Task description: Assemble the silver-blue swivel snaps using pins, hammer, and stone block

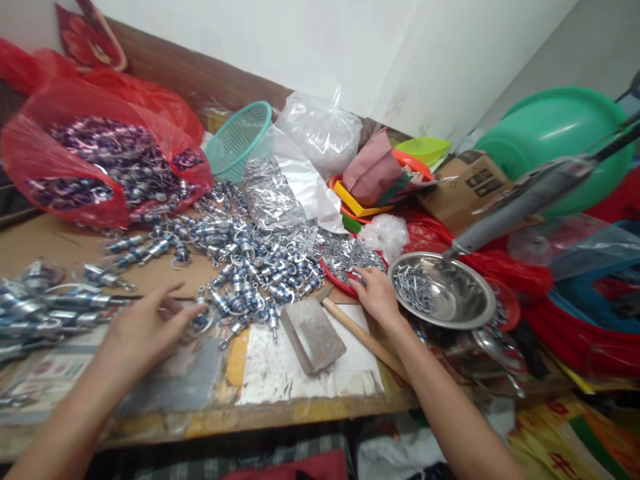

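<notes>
My left hand (143, 327) is over the left part of the bench, thumb and fingers apart. Its thumb tip is beside a small silver-and-blue metal fitting with a hook (203, 319); a firm grip on it does not show. My right hand (377, 293) reaches to the edge of a red plate (336, 280) heaped with small silver metal pins (347, 253). Its fingertips touch the pins, slightly apart. Between my hands, a grey metal block (314, 333) rests on a white board (265, 373), next to a hammer with a wooden handle (367, 340).
Many hooked fittings (250, 267) are piled mid-bench, more in a red bag (165, 133). A steel bowl (465, 293) with pins stands right, under a grey rod-like tool (525, 197). Behind are a teal basket (240, 140), a carton (465, 187) and a green basin (555, 147).
</notes>
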Motion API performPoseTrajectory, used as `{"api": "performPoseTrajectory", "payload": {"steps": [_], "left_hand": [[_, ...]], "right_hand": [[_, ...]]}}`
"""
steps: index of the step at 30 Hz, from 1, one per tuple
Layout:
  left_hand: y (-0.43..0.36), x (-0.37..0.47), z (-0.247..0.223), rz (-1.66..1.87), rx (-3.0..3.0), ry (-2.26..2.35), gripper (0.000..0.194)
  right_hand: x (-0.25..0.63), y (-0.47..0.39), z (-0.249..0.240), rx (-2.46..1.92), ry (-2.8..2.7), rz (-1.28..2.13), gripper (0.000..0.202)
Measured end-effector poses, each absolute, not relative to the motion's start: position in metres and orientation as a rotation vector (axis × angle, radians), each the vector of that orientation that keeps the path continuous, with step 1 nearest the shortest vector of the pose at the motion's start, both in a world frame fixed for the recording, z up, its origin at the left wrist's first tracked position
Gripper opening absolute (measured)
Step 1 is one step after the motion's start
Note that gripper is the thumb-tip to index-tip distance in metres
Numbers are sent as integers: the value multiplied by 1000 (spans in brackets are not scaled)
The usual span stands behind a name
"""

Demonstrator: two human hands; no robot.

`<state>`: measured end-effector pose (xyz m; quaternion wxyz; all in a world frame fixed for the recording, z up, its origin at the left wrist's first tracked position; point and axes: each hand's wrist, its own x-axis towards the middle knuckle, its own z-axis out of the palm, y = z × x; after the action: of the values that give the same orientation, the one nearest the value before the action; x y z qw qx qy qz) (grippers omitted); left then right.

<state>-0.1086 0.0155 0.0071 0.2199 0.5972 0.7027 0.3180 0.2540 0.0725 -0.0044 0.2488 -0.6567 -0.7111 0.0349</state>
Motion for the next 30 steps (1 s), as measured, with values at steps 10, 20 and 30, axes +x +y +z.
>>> {"api": "performPoseTrajectory", "payload": {"steps": [10, 20, 30], "left_hand": [[-4, -91, 21, 803, 1380, 2103, 37], [-5, -11, 19, 1121, 1863, 1175, 21], [-7, 20, -8, 1120, 1768, 1202, 65]], "right_hand": [[256, 101, -15, -1919, -1865, 147, 14], [223, 64, 18, -1647, -1695, 230, 23], [177, -14, 36, -1088, -2272, 299, 25]]}}
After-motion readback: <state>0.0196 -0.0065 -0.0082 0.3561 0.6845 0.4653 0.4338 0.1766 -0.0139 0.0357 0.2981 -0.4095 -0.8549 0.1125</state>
